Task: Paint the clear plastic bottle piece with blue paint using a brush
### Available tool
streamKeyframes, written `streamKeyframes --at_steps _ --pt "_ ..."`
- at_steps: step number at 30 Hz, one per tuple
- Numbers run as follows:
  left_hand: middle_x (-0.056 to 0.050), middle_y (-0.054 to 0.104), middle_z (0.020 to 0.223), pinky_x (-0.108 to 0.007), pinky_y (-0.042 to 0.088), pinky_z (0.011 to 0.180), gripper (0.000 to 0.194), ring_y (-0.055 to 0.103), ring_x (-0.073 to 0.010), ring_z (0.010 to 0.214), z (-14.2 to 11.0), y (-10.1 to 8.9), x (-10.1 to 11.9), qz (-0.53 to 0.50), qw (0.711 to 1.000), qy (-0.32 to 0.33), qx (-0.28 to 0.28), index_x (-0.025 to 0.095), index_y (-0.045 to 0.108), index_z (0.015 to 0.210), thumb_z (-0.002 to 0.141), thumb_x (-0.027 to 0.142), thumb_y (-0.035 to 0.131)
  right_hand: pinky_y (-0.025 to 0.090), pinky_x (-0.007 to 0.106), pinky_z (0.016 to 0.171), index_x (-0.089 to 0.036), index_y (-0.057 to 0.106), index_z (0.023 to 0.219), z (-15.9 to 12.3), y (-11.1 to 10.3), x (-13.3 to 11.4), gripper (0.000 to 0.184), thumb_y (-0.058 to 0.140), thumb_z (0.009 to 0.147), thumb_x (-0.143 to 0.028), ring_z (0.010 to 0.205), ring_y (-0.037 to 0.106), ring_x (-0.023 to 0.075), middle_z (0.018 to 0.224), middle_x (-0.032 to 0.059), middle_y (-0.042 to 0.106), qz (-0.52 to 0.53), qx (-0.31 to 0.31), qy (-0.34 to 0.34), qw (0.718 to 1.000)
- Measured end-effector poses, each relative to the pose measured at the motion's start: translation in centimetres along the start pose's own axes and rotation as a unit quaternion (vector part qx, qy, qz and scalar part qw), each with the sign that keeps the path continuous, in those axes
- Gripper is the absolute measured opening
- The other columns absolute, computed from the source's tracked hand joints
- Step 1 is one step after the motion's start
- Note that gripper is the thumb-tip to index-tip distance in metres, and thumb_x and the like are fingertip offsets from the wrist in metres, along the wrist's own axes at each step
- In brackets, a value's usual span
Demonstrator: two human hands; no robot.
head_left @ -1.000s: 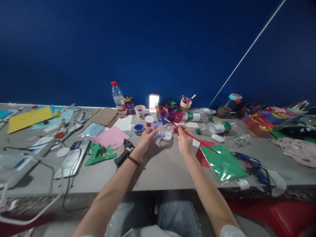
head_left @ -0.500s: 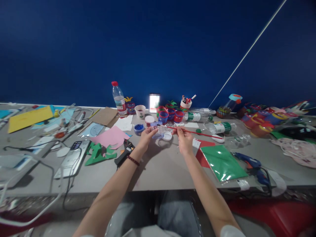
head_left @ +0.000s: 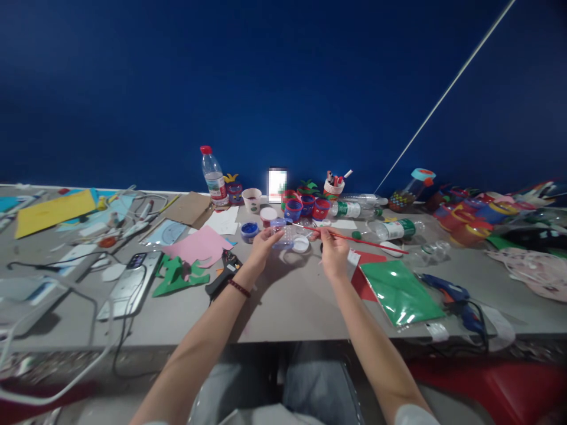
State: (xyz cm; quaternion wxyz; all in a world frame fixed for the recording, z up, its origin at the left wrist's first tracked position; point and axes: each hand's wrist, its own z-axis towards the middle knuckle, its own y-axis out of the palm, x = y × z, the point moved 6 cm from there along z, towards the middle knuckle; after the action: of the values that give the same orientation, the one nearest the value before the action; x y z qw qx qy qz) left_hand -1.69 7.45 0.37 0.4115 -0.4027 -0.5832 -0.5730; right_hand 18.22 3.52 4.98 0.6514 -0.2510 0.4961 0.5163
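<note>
By the blue wall (head_left: 283, 88), my left hand (head_left: 261, 252) pinches clear plastic (head_left: 287, 237), best braced; my right hand (head_left: 335, 257) holds a red brush (head_left: 372, 243), best stroked lightly.

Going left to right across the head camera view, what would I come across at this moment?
Yellow paper → silver phone → pink paper → blue paint jar → white lid → right hand → green packet → pale pink patterned piece.
</note>
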Motion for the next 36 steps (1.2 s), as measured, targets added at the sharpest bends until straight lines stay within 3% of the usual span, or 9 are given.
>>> streamKeyframes --at_steps 8,11,14,16,24,31,36 --pt "-0.006 0.073 0.088 -0.032 0.047 0.082 0.042 0.064 -0.0198 0.083 -0.4 0.1 0.4 0.011 1.0 0.011 0.008 0.016 0.073 0.085 0.059 0.047 0.085 0.054 0.032 0.069 -0.019 0.068 0.085 -0.2 -0.9 0.1 0.036 0.062 0.086 -0.055 0.066 0.067 0.0176 0.071 0.0033 0.07 -0.061 0.037 -0.049 0.996" --pt "-0.005 0.071 0.086 -0.03 0.047 0.079 0.041 0.063 -0.0176 0.08 -0.5 0.2 0.3 0.041 0.999 0.02 0.013 0.015 0.071 0.086 0.062 0.045 0.084 0.056 0.036 0.074 -0.02 0.069 0.083 -1.1 -0.3 -1.3 0.03 0.058 0.092 -0.046 0.073 0.069 0.0197 0.076 0.0055 0.072 -0.121 0.013 -0.147 0.982" --pt "-0.003 0.069 0.081 -0.028 0.046 0.074 0.039 0.061 -0.0154 0.075 -0.5 0.1 0.2 0.059 0.997 0.029 0.032 0.015 0.068 0.083 0.059 0.042 0.085 0.056 0.038 0.076 -0.023 0.07 0.08 -2.4 0.8 -3.1 0.022 0.056 0.094 -0.035 0.077 0.069 0.0206 0.077 0.006 0.073 -0.17 -0.021 -0.269 0.948" --pt "-0.002 0.067 0.076 -0.027 0.045 0.07 0.039 0.058 -0.014 0.069 -0.6 0.0 0.2 0.074 0.996 0.03 0.051 0.015 0.066 0.078 0.056 0.041 0.086 0.057 0.038 0.074 -0.025 0.07 0.082 -3.0 1.4 -3.8 0.019 0.056 0.093 -0.032 0.075 0.069 0.0208 0.075 0.0056 0.073 -0.186 -0.038 -0.307 0.932" --pt "-0.001 0.063 0.071 -0.026 0.042 0.063 0.039 0.055 -0.0128 0.065 -1.1 -0.1 0.6 0.109 0.989 0.027 0.092 0.016 0.062 0.072 0.054 0.041 0.085 0.058 0.04 0.074 -0.026 0.071 0.088 -4.4 2.9 -4.0 0.015 0.057 0.093 -0.027 0.076 0.07 0.0214 0.078 0.0054 0.074 -0.18 -0.113 -0.325 0.922" --pt "0.001 0.06 0.068 -0.026 0.04 0.063 0.035 0.051 -0.0119 0.063 -0.9 -0.1 0.4 0.106 0.99 0.031 0.084 0.018 0.061 0.071 0.051 0.033 0.085 0.057 0.038 0.071 -0.025 0.07 0.084 -4.2 3.0 -4.3 0.022 0.053 0.095 -0.033 0.074 0.069 0.0206 0.077 0.0056 0.074 -0.162 -0.093 -0.285 0.94" --pt "-0.002 0.065 0.076 -0.028 0.043 0.07 0.039 0.057 -0.0149 0.07 -0.6 -0.3 0.1 0.098 0.992 0.02 0.071 0.016 0.066 0.079 0.055 0.04 0.085 0.057 0.037 0.073 -0.024 0.07 0.082 -3.5 2.4 -4.2 0.023 0.054 0.095 -0.033 0.074 0.069 0.0203 0.075 0.0049 0.073 -0.145 -0.061 -0.264 0.952"
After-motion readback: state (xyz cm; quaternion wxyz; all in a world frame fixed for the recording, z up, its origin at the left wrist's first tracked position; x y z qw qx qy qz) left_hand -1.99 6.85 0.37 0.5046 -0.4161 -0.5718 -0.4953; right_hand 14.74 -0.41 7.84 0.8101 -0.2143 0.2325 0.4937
